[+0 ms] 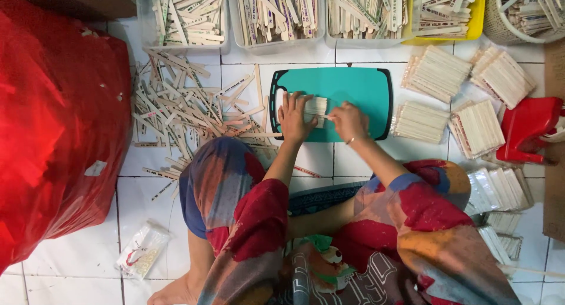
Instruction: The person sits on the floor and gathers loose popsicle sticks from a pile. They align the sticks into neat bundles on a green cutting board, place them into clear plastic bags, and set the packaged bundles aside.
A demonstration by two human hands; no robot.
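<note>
**Flat sticks squared into a bundle on the cutting board**

Nearest the camera, patterned sleeves in red, orange and blue were seen leading forward to both hands, which met on a teal cutting board (pixel 359 87) laid on the white tiled floor (pixel 88 252). The left hand (pixel 294 118) was spread flat, fingers extended, pressed on the near-left edge of a small stack of pale flat sticks (pixel 315 107) lying on the board's left half. The right hand (pixel 349 120) was curled loosely, its fingertips pinched at the stack's right end; whether a single stick was gripped there could not be told.

The step in hand was judged to be the evening-up of a counted stack. The next move would call for the stack to be kept pressed together so that no stick slid out of line.

To the left, a loose heap of sticks (pixel 188 108) was scattered beside a large red sack (pixel 59 117). To the right, finished bundles (pixel 436 72) were laid near a red plastic stool (pixel 527 128). Farthest off, a row of clear tubs (pixel 276 45) filled with sorted sticks was ranged along the top.
</note>
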